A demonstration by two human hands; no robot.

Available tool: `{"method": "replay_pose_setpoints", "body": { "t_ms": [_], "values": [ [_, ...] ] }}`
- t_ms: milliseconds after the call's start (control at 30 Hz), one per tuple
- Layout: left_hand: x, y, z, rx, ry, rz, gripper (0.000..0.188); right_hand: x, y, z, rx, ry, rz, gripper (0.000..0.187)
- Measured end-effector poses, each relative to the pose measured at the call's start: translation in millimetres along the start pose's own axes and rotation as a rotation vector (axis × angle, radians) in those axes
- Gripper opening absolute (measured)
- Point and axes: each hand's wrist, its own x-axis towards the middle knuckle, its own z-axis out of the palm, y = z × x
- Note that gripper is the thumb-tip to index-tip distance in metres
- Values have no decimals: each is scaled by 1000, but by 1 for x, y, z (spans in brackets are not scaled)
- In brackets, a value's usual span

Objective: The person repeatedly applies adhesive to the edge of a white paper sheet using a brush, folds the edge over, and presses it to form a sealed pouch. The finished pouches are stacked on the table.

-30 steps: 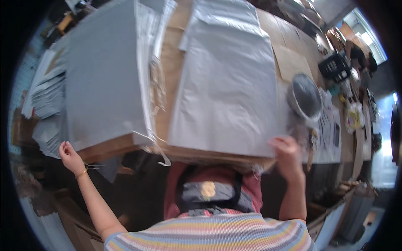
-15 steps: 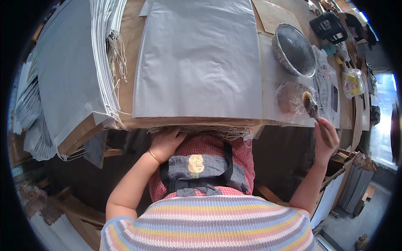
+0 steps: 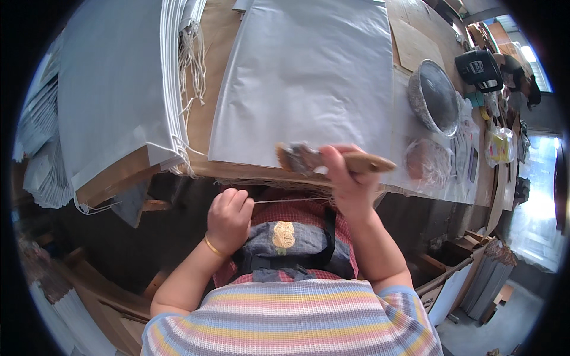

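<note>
Right hand (image 3: 347,178) is clenched round a wooden-handled brush (image 3: 329,160), its long axis running 9 to 3 o'clock, bristles at 9, hovering over the table (image 3: 219,59) edge and the grey sheet (image 3: 303,77). Left hand (image 3: 228,216) pinches a thin white cord (image 3: 291,200) taut, stretching toward 3 o'clock just under the brush

The bristle end of the wooden-handled brush (image 3: 309,158) is motion-blurred, so its bristles cannot be resolved. The right hand (image 3: 350,178) covers the middle of the handle. The thin white string (image 3: 285,200) disappears inside the closed left hand (image 3: 228,216). The large grey paper sheet (image 3: 309,77) is cut off at the top edge.
</note>
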Motion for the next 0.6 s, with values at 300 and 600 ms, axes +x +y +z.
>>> {"method": "replay_pose_setpoints", "body": {
  "t_ms": [300, 600],
  "values": [
    [37, -10, -11, 255, -161, -100, 10, 29, 17, 33, -377, -5, 10, 22],
    [44, -4, -11, 278, -192, -65, 6, 23, 23, -92, -878, 219, -23, 30]
  ]
}}
